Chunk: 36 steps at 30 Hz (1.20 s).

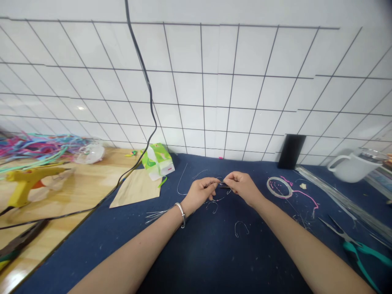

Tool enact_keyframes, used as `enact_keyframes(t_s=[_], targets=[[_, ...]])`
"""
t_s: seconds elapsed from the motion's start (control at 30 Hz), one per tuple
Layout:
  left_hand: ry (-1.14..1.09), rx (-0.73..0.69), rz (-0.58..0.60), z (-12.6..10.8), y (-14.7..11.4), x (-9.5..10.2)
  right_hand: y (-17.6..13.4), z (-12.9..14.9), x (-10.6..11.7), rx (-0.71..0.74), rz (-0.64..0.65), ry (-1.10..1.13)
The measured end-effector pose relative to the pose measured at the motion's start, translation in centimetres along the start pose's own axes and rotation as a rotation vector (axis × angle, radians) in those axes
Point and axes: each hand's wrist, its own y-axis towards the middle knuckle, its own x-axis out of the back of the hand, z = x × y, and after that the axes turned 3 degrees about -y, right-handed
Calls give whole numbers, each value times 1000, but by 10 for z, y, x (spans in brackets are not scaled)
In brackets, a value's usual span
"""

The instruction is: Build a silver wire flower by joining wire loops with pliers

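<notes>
Over the middle of the dark blue mat (196,261), my left hand (200,192) and my right hand (240,185) meet with fingertips almost touching. Both pinch a thin wire (221,183), whose ends are hard to make out. A silver bangle (181,215) circles my left wrist. Below my fingers lie small curved wires, among them a hook-shaped wire piece (241,222). To the right of my right hand, a round shallow dish (279,187) holds tiny pink beads, and a pink fuzzy stem (308,193) trails out beside it.
Teal-handled pliers (352,241) lie open at right, near a bundle of straight wires (346,200). A white jug (352,166) and a black slab (292,151) stand behind. Leftward are a yellow glue gun (30,179), a green packet (157,160) and a black cable (151,98).
</notes>
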Motion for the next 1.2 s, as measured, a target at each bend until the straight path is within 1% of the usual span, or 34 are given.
enact_keyframes(t_s=[0.17, 0.27, 0.43, 0.63, 0.73, 0.8, 0.83, 0.93, 1.03, 1.07, 1.13, 1.17, 1.2], targets=[[-23, -36, 33, -3, 0, 2, 1, -2, 0, -32, 3, 85], [-19, -48, 38, -4, 0, 2, 0, -1, -1, -8, 23, 117], [-19, -20, 65, -5, -1, 1, -1, -1, -2, 32, 54, 137], [35, -20, 68, -4, -2, -1, 0, -3, -1, 23, 54, 98], [35, -19, 73, -6, -3, -2, 1, -6, 1, 30, 49, 26], [21, -24, 66, -9, -3, -2, 4, -8, 5, 45, 48, -85], [17, -30, 59, -10, -4, -1, 5, -9, 7, 58, 44, -180], [17, -57, 7, -18, -4, 3, 7, -7, 15, 108, -3, -600], [7, -91, -52, -29, -5, 10, 4, -5, 22, 101, -14, -844], [0, -101, -63, -34, -5, 12, 1, -5, 23, 82, 10, -962], [-14, -116, -101, -45, -7, 17, -6, -6, 23, 38, 98, -1179], [-24, -127, -120, -50, -9, 19, -10, -7, 22, 24, 149, -1243], [-32, -144, -132, -57, -11, 20, -14, -8, 21, 21, 184, -1261]])
